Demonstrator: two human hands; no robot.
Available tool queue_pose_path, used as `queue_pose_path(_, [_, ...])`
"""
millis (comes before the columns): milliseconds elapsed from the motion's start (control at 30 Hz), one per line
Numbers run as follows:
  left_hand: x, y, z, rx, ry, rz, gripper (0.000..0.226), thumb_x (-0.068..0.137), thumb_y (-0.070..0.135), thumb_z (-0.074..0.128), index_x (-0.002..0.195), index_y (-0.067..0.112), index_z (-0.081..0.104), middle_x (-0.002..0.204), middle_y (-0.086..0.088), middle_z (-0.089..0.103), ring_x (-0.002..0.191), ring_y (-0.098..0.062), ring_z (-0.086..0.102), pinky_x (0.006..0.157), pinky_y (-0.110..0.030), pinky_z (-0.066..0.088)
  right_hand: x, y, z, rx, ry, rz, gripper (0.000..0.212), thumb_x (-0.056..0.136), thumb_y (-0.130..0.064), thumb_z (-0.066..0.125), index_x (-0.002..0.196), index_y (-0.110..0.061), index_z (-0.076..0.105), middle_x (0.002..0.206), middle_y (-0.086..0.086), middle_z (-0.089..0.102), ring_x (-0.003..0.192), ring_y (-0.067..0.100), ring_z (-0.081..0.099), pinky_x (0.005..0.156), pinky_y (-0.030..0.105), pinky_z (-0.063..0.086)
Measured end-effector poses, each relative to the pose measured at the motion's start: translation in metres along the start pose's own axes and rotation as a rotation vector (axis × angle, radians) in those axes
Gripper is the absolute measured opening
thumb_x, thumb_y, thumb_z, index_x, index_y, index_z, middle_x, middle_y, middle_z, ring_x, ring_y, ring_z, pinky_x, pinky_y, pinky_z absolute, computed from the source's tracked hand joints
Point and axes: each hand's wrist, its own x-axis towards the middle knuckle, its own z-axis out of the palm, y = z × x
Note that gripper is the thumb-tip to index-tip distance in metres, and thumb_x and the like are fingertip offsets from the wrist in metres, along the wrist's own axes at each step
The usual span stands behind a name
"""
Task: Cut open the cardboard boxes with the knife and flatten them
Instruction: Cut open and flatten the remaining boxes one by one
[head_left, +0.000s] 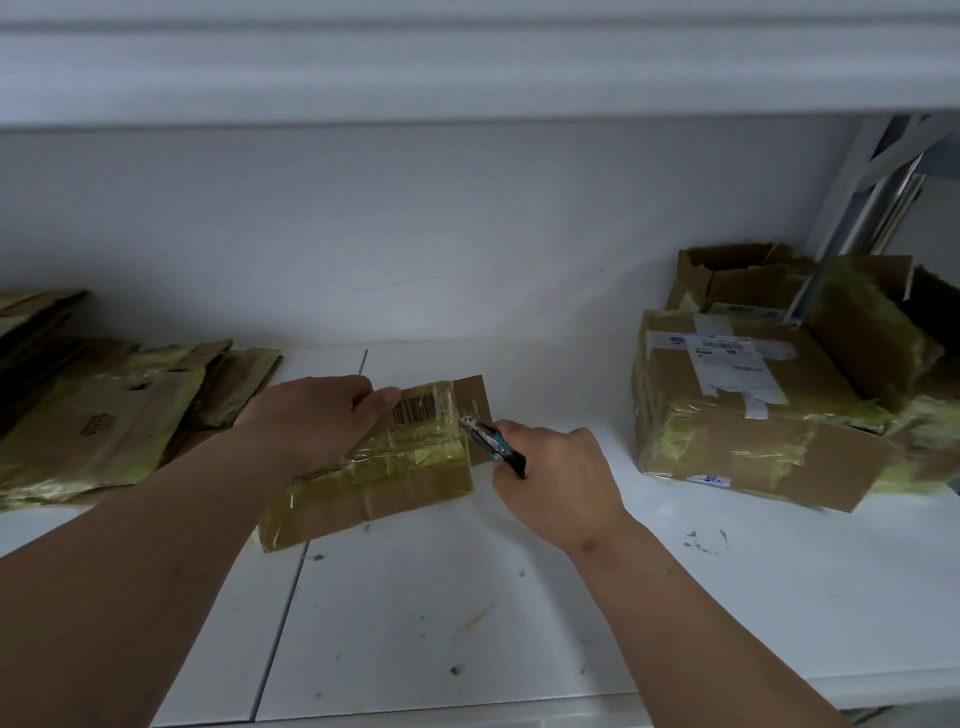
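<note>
A small cardboard box (395, 467) wrapped in yellowish tape, with a barcode on top, lies on the white shelf (467, 613) in the middle. My left hand (317, 415) rests on its top left side, fingers lying flat over the far edge. My right hand (550, 473) grips a utility knife (491, 441) with a teal and black handle. The blade tip touches the box's right top edge, beside a raised flap.
A pile of flattened boxes (104, 415) lies at the left. Uncut taped boxes (753, 410), one with a white label, stand at the right with open boxes behind. A metal upright (857, 208) rises at the back right. Cardboard scraps dot the shelf.
</note>
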Motion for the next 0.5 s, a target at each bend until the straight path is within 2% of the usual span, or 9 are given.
queue_pose_path(100, [0.0, 0.002, -0.001, -0.001, 0.001, -0.001, 0.06, 0.095, 0.068, 0.013, 0.082, 0.028, 0.055, 0.075, 0.007, 0.063, 0.073, -0.01, 0.058, 0.062, -0.029, 0.041, -0.015, 0.004, 0.004, -0.031, -0.074, -0.003, 0.026, 0.083, -0.031, 0.042, 0.099, -0.028, 0.063, 0.058, -0.008, 0.046, 0.045, 0.011, 0.034, 0.076, 0.031, 0.035])
queue_pose_path(167, [-0.001, 0.003, -0.002, 0.006, 0.001, -0.008, 0.06, 0.094, 0.068, 0.013, 0.082, 0.027, 0.055, 0.074, 0.006, 0.063, 0.073, -0.01, 0.058, 0.062, -0.029, 0.041, -0.025, 0.005, 0.006, -0.085, -0.16, -0.016, 0.028, 0.081, -0.031, 0.036, 0.096, -0.028, 0.059, 0.061, -0.007, 0.047, 0.049, 0.014, 0.036, 0.08, 0.031, 0.033])
queue_pose_path(233, [-0.001, 0.005, -0.002, 0.011, -0.006, -0.013, 0.06, 0.094, 0.069, 0.013, 0.082, 0.027, 0.055, 0.074, 0.006, 0.063, 0.072, -0.01, 0.058, 0.061, -0.028, 0.041, -0.032, 0.005, 0.008, -0.076, -0.177, -0.007, 0.027, 0.081, -0.03, 0.034, 0.095, -0.027, 0.057, 0.061, -0.006, 0.046, 0.052, 0.018, 0.039, 0.082, 0.032, 0.034])
queue_pose_path(367, [-0.003, 0.001, -0.002, 0.004, -0.009, -0.047, 0.062, 0.091, 0.072, 0.012, 0.084, 0.03, 0.056, 0.076, 0.008, 0.064, 0.073, -0.01, 0.058, 0.065, -0.03, 0.045, -0.035, 0.006, 0.01, -0.053, -0.161, 0.027, 0.029, 0.082, -0.028, 0.038, 0.1, -0.026, 0.061, 0.066, -0.003, 0.056, 0.06, 0.022, 0.05, 0.075, 0.032, 0.036])
queue_pose_path(500, [-0.004, 0.002, -0.005, -0.05, -0.044, -0.084, 0.056, 0.093, 0.07, 0.017, 0.082, 0.032, 0.056, 0.078, 0.009, 0.063, 0.076, -0.009, 0.057, 0.066, -0.03, 0.043, -0.037, -0.002, 0.005, 0.2, -0.087, 0.271, 0.024, 0.091, -0.021, 0.051, 0.11, -0.03, 0.063, 0.073, -0.005, 0.062, 0.068, 0.02, 0.059, 0.062, 0.03, 0.045])
